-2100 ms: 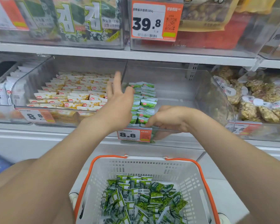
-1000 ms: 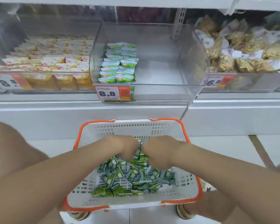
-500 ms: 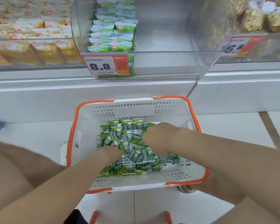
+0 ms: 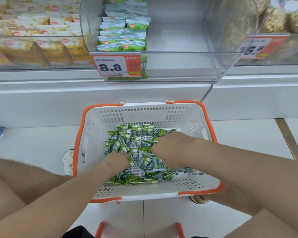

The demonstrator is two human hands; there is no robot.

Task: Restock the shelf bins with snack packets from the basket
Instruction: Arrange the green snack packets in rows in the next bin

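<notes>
Pickup step: left hand (image 4: 118, 158) and right hand (image 4: 169, 148) curl down into small green foil snack packets (image 4: 139, 140) heaped in orange-rimmed white plastic basket (image 4: 144, 115) (actual grip hidden, cannot tell), next probably lift a handful to half-empty clear plastic shelf bin (image 4: 179, 66).

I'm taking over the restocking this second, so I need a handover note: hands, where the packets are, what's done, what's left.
Hands: the left hand and right hand are both down in the basket, fingers curled into the green packets.
Shelf: the clear bin tagged 8.8 holds two shelved rows at its left side, with space to their right.
Done: those rows.
Left: lift this handful, fill the bin, repeat; many packets lie in the basket.
</notes>
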